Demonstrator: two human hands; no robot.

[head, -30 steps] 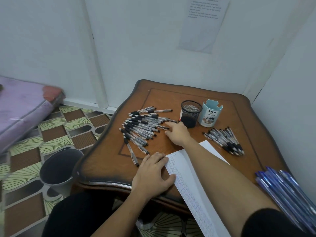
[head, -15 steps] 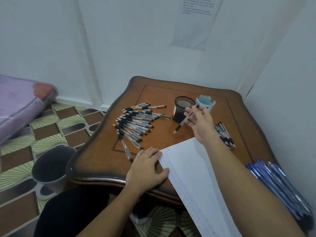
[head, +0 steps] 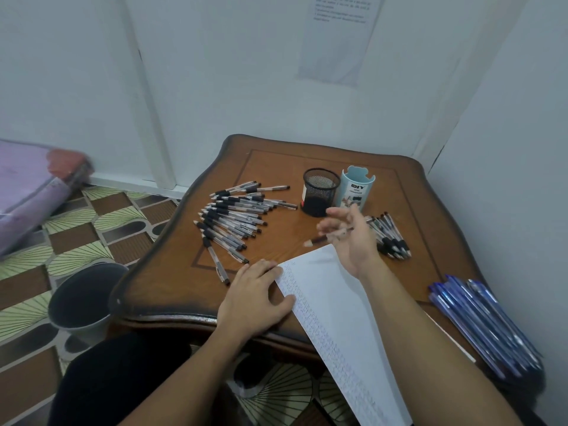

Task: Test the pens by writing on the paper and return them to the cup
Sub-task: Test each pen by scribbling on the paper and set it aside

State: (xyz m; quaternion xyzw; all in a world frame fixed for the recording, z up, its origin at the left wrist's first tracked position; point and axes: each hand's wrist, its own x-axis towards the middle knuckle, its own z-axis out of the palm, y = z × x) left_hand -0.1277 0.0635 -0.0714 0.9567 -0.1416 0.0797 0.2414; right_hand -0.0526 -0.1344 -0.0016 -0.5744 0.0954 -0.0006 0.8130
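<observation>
Two hands in view. Your right hand (head: 350,238) hangs above the table (head: 184,272), just beyond the far corner of the paper (head: 332,305). Its fingers are loosely fanned with one pen (head: 319,239) caught among them. Blur hides exactly which fingers pinch it.

Pen axis: it runs from near-left to far-right across the hand. The dark grip and pale tip stick out at the near-left end, just off the paper's far corner.

Your left hand (head: 255,296) lies flat with fingers straight, pressing the paper's left edge to the table. Rows of small marks fill the strip of sheet along that edge.

Judgement: the step in hand is testing this pen. The paper lies near of your right hand and the tip already points toward it. You likely need to settle the pen into a writing grip and bring the tip down on the sheet.

Return target: the mesh cup (head: 319,192) stands far-left of your right hand, close by, with the blue organizer (head: 356,192) touching or just beside it on the right.

Other pens:
- left pile (head: 236,216), fanned out
- right pile (head: 390,238), smaller, partly behind your right hand
- blue pens (head: 479,324), at the near right edge
</observation>
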